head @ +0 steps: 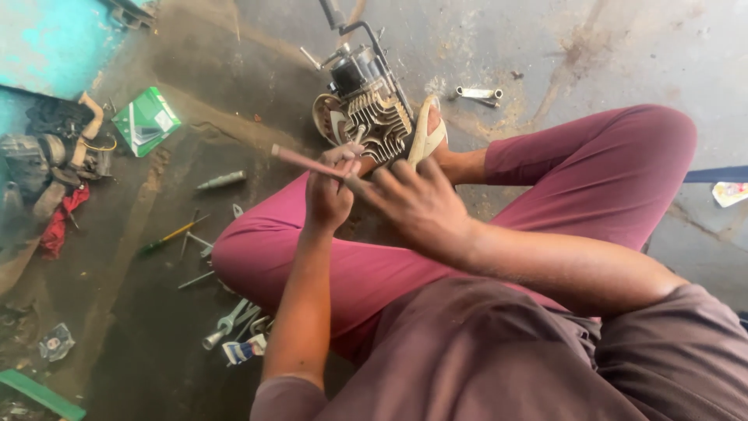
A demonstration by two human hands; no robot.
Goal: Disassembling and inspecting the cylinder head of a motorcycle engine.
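Pinkish rod-shaped tool (300, 160) held level above the person's crossed legs, its free end pointing to the left of the view; the near end disappears into the left hand (331, 191), so its full length and working tip cannot be made out. The left hand's grip is clenched around the tool, thumb on top. The right hand (417, 203) lies just beside and partly over the left, fingers spread and curved; whether its grip holds the tool or some small part is hidden by the knuckles and cannot be told.

Just beyond the hands, a finned engine cylinder assembly (366, 109) stands on the concrete floor (608, 54), its lower portion masked by the hands and by a sandalled foot (427, 131) pressed against it. Maroon trousers (545, 195) fill the centre of the view.

Scattered on the floor: a spanner (478, 93) beyond the engine, a green box (146, 121), a screwdriver (173, 234), a grey cylindrical piece (221, 181), and several wrenches (230, 321) partly tucked under the left knee. A heap of dark parts and red cloth (58, 222) at far left is too blurred to identify.
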